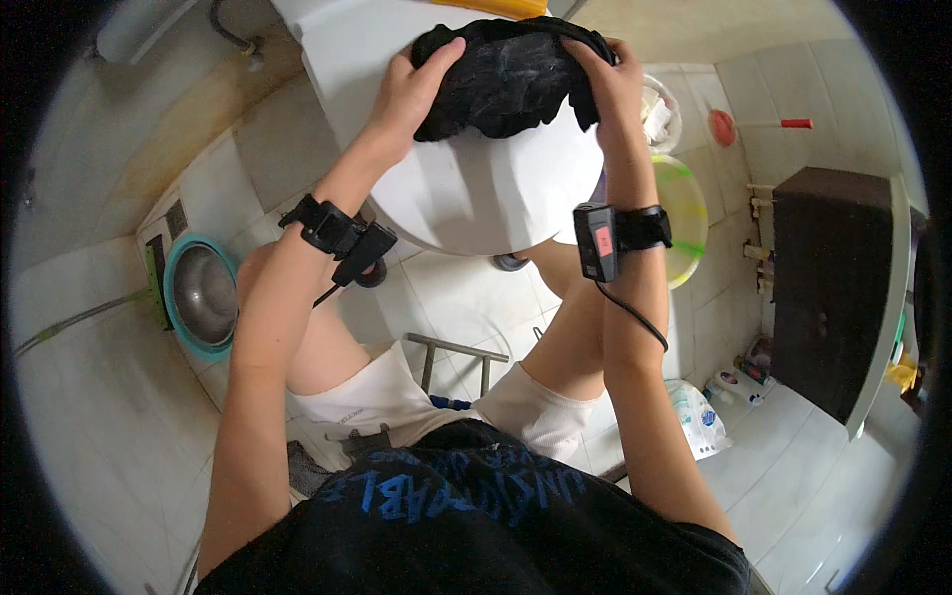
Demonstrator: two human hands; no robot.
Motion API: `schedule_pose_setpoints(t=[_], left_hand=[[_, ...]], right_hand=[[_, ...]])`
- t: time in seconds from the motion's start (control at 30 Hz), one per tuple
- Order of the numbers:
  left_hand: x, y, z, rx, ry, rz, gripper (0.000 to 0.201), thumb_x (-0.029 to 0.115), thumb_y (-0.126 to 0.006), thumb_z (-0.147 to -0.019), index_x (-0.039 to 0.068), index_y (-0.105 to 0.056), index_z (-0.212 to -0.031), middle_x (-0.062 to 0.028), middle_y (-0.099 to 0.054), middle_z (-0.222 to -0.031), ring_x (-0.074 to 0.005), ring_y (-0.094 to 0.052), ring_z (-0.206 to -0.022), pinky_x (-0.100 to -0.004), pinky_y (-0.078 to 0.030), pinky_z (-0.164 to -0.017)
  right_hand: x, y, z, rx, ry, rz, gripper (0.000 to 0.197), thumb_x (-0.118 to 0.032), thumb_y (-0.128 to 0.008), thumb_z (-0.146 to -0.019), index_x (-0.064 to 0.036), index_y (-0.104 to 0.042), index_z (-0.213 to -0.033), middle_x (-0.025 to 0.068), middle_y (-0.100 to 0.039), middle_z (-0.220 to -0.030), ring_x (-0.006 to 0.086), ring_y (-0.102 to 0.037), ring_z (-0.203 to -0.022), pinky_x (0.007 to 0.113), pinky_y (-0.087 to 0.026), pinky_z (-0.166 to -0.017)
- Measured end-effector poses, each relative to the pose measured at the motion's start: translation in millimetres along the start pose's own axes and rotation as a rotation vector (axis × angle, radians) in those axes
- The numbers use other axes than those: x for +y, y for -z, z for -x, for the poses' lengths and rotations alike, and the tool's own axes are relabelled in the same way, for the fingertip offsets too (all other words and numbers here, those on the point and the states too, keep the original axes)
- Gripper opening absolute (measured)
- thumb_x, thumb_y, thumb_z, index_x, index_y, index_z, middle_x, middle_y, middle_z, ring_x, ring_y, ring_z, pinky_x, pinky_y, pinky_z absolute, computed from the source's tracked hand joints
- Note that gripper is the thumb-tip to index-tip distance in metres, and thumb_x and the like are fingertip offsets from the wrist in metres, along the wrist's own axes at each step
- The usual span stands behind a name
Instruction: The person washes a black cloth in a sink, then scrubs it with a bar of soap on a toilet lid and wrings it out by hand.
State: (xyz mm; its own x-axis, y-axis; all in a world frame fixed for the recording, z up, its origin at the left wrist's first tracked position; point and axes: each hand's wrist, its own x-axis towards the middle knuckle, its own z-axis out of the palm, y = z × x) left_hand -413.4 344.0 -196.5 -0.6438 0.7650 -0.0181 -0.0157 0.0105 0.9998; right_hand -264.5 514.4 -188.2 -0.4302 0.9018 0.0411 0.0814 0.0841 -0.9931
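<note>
At the top centre of the frame I had the black cloth (511, 74) spread between both hands, its lower edge hanging ragged over the white toilet lid (476, 203). The left hand (409, 97) gripped the cloth's left edge, thumb lying across its face; I could not tell how its other fingers were set, as they were hidden. The right hand (617, 84) pinched the opposite edge, thumb on top and fingertips near the upper right corner. Both wrists wore black strapped devices. At the left of the frame I could see a metal bowl (203, 288) inside a teal basin (173, 296); at right of centre, a yellow-green basin (689, 223) stood below a waste bin (674, 127).
</note>
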Motion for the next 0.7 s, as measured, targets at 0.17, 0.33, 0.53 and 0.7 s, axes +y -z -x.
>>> schedule_pose_setpoints(t=[0.17,0.33,0.53,0.7], left_hand=[[-17.5,30.2,-7.6,0.092,-0.129,-0.218,0.038,0.041,-0.059,-0.085,0.006,-0.058,-0.1,-0.0034,-0.061,-0.09,-0.0133,-0.056,-0.083,-0.0262,-0.043,-0.076],[-36.7,40.9,-6.7,-0.021,0.04,-0.432,0.062,0.045,-0.062,-0.077,0.0,-0.053,-0.119,-0.0181,-0.062,-0.105,-0.0273,-0.061,-0.097,-0.0332,-0.045,-0.086],[-7.2,35.1,-7.7,-0.411,0.294,-0.681,0.071,0.06,-0.065,-0.069,-0.007,-0.063,-0.092,-0.0237,-0.064,-0.084,-0.0293,-0.064,-0.079,-0.038,-0.05,-0.064],[-15.6,40.3,-10.1,-0.27,0.085,-0.817,0.073,0.063,-0.061,-0.07,-0.008,-0.063,-0.089,-0.0241,-0.064,-0.08,-0.0314,-0.064,-0.075,-0.0354,-0.05,-0.061]], right_hand=[[-14.1,5.4,12.5,0.016,-0.061,-0.067,0.04,-0.018,-0.077,-0.07,0.0017,-0.054,-0.096,0.0131,-0.061,-0.073,0.0173,-0.061,-0.056,0.026,-0.046,-0.042],[2.2,5.7,15.2,-0.004,0.263,0.909,0.033,-0.033,-0.069,-0.073,-0.0096,-0.063,-0.096,0.013,-0.064,-0.092,0.0306,-0.06,-0.087,0.038,-0.048,-0.074],[12.0,-28.7,22.6,-0.201,0.363,0.791,0.082,-0.055,-0.068,-0.07,0.0067,-0.044,-0.12,0.0258,-0.049,-0.117,0.0391,-0.051,-0.106,0.044,-0.044,-0.086],[22.6,-37.2,39.4,-0.21,0.444,0.967,0.093,-0.051,-0.07,-0.07,0.0061,-0.031,-0.131,0.0275,-0.036,-0.132,0.0429,-0.042,-0.116,0.047,-0.041,-0.091]])
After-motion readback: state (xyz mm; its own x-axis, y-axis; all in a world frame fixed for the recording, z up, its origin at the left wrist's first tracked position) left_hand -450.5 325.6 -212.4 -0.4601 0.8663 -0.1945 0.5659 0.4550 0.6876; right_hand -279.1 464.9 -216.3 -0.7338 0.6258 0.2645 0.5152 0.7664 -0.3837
